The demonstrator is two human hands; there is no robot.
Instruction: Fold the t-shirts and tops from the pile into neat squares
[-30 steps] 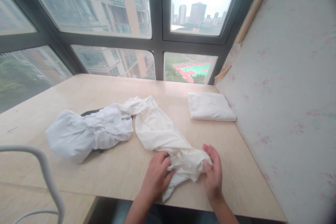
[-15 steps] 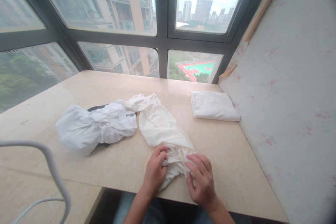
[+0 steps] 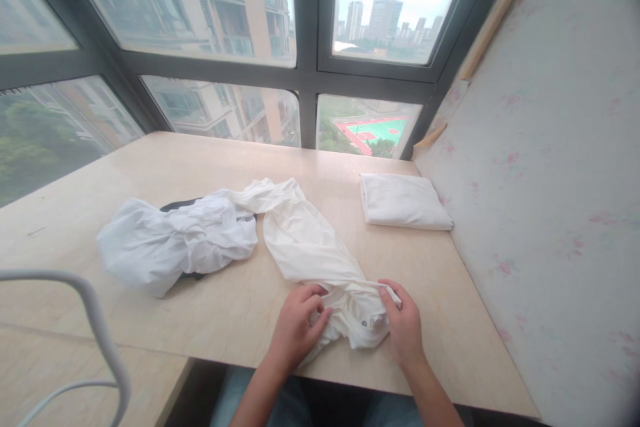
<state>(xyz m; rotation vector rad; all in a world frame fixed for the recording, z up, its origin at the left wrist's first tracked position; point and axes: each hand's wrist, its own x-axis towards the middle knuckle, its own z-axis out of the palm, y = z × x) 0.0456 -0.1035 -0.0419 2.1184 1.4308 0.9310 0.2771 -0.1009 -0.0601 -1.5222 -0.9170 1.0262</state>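
A cream-white garment (image 3: 310,233), crumpled and twisted lengthwise, lies on the table from the middle down to the near edge. At its near end a collar-like part with a small dark mark faces up. My right hand (image 3: 406,327) pinches the right edge of this part between thumb and fingers. My left hand (image 3: 300,323) is closed, with curled fingers, at the left side of the same end; the cloth at its fingertips is partly hidden. The garment's far end touches a bunched white garment (image 3: 175,240) on the left.
A folded white cloth (image 3: 405,202) lies at the right, near the flowered wall (image 3: 540,213). Black fabric (image 3: 177,205) shows under the bunched garment. A grey-white curved tube (image 3: 103,327) stands at the lower left. Windows rise behind the wooden table (image 3: 125,340).
My right hand has moved right and slightly up, drawing the garment's near end out to the right. The collar-like part and dark mark now show. My left hand stays nearly in place.
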